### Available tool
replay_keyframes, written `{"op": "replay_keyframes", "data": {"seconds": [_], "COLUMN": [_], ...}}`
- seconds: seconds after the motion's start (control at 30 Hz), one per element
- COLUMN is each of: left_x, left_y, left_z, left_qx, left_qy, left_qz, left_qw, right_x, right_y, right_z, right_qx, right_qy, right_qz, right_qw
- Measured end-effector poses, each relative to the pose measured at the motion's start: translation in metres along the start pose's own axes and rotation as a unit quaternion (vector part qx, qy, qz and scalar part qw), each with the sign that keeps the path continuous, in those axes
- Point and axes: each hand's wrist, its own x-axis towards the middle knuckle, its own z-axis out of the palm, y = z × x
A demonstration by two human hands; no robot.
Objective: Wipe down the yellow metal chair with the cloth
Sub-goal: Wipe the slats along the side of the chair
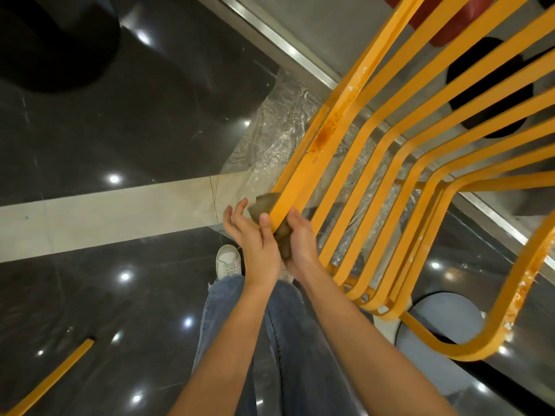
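The yellow metal chair fills the right half of the head view, its flat slats running from upper right down toward me. The leftmost slat carries rust-coloured stains and white flecks. A crumpled brown cloth is wrapped around the near end of that slat. My right hand grips the cloth against the slat from the right side and from beneath. My left hand is on the left of the slat with its fingers spread and straight, and its thumb presses on the slat's edge beside the cloth.
A dusty clear plastic sheet lies on the glossy dark floor under the chair. A steel threshold strip runs diagonally behind. My white shoe and jeans are below my hands. A grey round stool sits at lower right, a loose yellow bar at lower left.
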Motion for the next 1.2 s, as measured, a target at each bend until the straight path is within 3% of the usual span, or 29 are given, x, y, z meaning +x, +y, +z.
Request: {"op": "replay_keyframes", "data": {"seconds": [0.13,0.23,0.33,0.47,0.57,0.7,0.9,1.03,1.13,1.2], "left_x": [0.0,0.002,0.006,0.007,0.005,0.002,-0.001,0.0,0.002,0.005], "left_y": [-0.001,-0.005,-0.006,-0.013,-0.019,-0.017,-0.023,-0.02,-0.016,-0.008], "left_z": [0.001,-0.002,-0.01,-0.018,-0.017,-0.018,-0.019,-0.021,-0.025,-0.023], "left_qx": [-0.01,-0.021,-0.065,-0.063,-0.049,-0.04,-0.001,0.002,0.009,0.011], "left_qy": [0.003,-0.017,-0.073,-0.125,-0.132,-0.137,-0.124,-0.131,-0.139,-0.146], "left_qz": [0.008,0.007,-0.009,0.012,0.012,0.014,0.026,0.029,0.046,0.056], "left_qw": [1.0,1.0,0.995,0.99,0.99,0.99,0.992,0.991,0.989,0.988], "right_x": [0.019,-0.006,-0.039,-0.024,-0.013,-0.041,-0.01,-0.04,-0.029,-0.016], "right_y": [-0.03,-0.01,0.01,0.007,-0.006,0.013,-0.022,-0.005,-0.047,-0.086], "right_z": [0.01,0.013,0.017,0.009,0.007,-0.002,0.005,-0.01,-0.025,-0.029], "right_qx": [0.103,0.085,-0.092,-0.291,-0.33,-0.387,-0.369,-0.373,-0.312,-0.301], "right_qy": [0.059,0.119,0.184,0.121,0.105,0.019,0.098,0.003,0.063,0.117], "right_qz": [-0.001,-0.103,-0.28,-0.397,-0.411,-0.396,-0.426,-0.404,-0.42,-0.45], "right_qw": [0.993,0.984,0.938,0.862,0.844,0.832,0.82,0.835,0.85,0.833]}}
